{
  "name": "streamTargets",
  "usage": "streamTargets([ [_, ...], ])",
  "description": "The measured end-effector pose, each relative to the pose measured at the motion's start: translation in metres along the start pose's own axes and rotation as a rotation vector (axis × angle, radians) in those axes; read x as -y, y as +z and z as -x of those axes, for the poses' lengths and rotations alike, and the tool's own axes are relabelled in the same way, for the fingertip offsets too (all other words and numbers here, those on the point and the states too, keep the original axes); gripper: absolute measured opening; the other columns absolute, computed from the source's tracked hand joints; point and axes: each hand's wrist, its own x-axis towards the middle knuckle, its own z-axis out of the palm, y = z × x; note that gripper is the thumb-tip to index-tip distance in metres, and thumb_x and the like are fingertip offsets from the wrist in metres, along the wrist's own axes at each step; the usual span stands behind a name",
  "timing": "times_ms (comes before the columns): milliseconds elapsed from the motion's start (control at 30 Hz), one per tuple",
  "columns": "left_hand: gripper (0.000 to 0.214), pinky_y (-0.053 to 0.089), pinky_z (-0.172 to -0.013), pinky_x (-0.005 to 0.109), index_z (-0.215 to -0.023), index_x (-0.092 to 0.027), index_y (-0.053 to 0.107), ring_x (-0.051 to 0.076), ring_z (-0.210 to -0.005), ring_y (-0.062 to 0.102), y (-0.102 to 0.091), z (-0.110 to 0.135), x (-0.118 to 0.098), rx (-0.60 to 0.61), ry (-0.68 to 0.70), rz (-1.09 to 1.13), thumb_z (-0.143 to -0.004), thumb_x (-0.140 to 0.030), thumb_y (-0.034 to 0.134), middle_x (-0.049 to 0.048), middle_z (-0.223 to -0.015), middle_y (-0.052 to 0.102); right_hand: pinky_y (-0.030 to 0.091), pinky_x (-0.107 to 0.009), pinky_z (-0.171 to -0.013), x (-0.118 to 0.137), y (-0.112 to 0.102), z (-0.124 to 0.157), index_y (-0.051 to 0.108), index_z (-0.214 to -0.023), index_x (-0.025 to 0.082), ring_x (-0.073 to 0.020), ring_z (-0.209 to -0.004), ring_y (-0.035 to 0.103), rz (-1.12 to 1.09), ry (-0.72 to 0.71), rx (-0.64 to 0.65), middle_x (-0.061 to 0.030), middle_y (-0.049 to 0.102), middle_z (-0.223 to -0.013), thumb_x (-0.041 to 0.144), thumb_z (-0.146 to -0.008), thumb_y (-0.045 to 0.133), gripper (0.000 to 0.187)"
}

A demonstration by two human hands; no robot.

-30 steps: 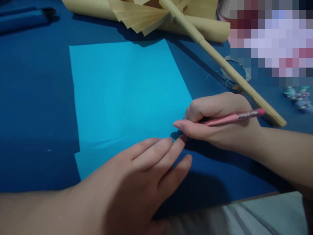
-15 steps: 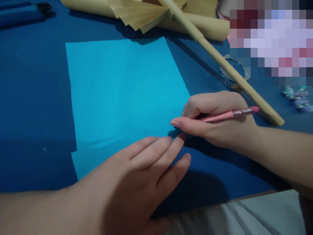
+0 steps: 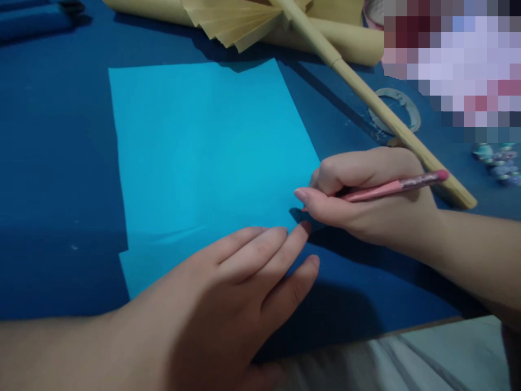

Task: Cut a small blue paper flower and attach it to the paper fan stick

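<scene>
A light blue paper sheet [image 3: 203,146] lies flat on the dark blue table surface [image 3: 57,163]. My left hand [image 3: 228,293] rests on the sheet's near right part, fingers stretched out flat and pressing it down. My right hand [image 3: 366,195] is closed around a pink pencil [image 3: 394,186], with its tip end hidden under the fingers at the sheet's right corner. The thumb and fingertips of both hands nearly touch there.
A tan folded paper fan with a long stick handle [image 3: 366,98] lies across the top right. A tan paper roll [image 3: 345,46] is behind it. A tape ring [image 3: 409,108] and small beads [image 3: 496,160] sit at right. The table's near edge [image 3: 427,323] runs bottom right.
My right hand with the pencil has shifted slightly to the right along the sheet's edge. My left hand has stayed in place.
</scene>
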Motion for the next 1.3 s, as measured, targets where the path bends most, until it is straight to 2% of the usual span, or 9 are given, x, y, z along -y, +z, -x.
streamTargets([
  [133,0.079,0.044,-0.107,0.038,-0.143,-0.023,0.058,0.025,-0.133,0.052,0.0018,0.0009,-0.0009,-0.001,-0.017,0.003,-0.082,-0.073,0.055,0.0084,-0.151,0.056,0.028,-0.028,-0.046,-0.0005,0.0009,0.0018,0.044,-0.051,0.019,-0.0085,-0.048,0.037,0.02,0.0,-0.001,0.0026,0.044,-0.05,0.018,-0.085,0.071,0.044],
  [300,0.078,0.04,-0.11,0.04,-0.146,-0.02,0.053,0.026,-0.136,0.049,0.0055,0.0038,0.0,-0.001,0.011,-0.022,-0.086,-0.07,0.05,0.0108,-0.152,0.054,0.028,-0.029,-0.047,-0.003,-0.0002,0.004,0.049,-0.053,0.019,-0.0089,-0.05,0.041,-0.017,0.001,0.05,0.0019,0.051,-0.054,0.025,-0.087,0.072,0.042],
  [500,0.078,0.036,-0.111,0.039,-0.148,-0.019,0.051,0.025,-0.138,0.045,0.0061,0.0041,0.0004,-0.036,0.011,-0.05,-0.087,-0.069,0.049,0.0109,-0.155,0.05,0.03,-0.029,-0.048,-0.0059,0.0004,0.0025,0.048,-0.054,0.02,-0.0095,-0.051,0.044,-0.06,-0.02,-0.04,0.0023,0.053,-0.055,0.024,-0.086,0.073,0.041],
  [633,0.08,0.036,-0.111,0.038,-0.147,-0.02,0.052,0.024,-0.139,0.044,0.0055,0.0033,-0.0009,-0.033,0.004,-0.056,-0.085,-0.072,0.05,0.0091,-0.154,0.052,0.029,-0.029,-0.048,-0.0039,0.0008,0.0024,0.048,-0.054,0.019,-0.0099,-0.051,0.043,-0.02,-0.002,0.001,0.0019,0.053,-0.055,0.023,-0.087,0.072,0.041],
  [1000,0.081,0.033,-0.111,0.038,-0.147,-0.019,0.052,0.024,-0.138,0.044,0.0081,0.0045,-0.0004,-0.036,0.006,-0.057,-0.085,-0.071,0.05,0.0099,-0.154,0.051,0.027,-0.032,-0.048,-0.0043,0.0002,0.0044,0.047,-0.054,0.02,-0.0107,-0.051,0.041,0.011,-0.018,-0.004,0.0016,0.048,-0.055,0.022,-0.086,0.072,0.041],
  [1200,0.077,0.027,-0.114,0.036,-0.149,-0.02,0.048,0.023,-0.14,0.039,0.0082,0.0053,0.0,-0.028,-0.004,-0.045,-0.088,-0.068,0.047,0.0041,-0.157,0.048,0.026,-0.031,-0.049,-0.0025,-0.001,0.0047,0.038,-0.054,0.019,-0.0094,-0.05,0.031,0.061,-0.052,0.006,0.0028,0.035,-0.054,0.016,-0.088,0.068,0.045],
  [1300,0.07,0.028,-0.112,0.037,-0.145,-0.019,0.051,0.023,-0.136,0.042,0.0063,0.0048,-0.0002,-0.045,0.021,-0.041,-0.091,-0.062,0.046,0.0018,-0.154,0.052,0.026,-0.031,-0.049,-0.0006,-0.0024,0.0038,0.04,-0.054,0.019,-0.009,-0.05,0.032,0.075,-0.064,0.021,0.0027,0.037,-0.053,0.011,-0.088,0.065,0.043],
])
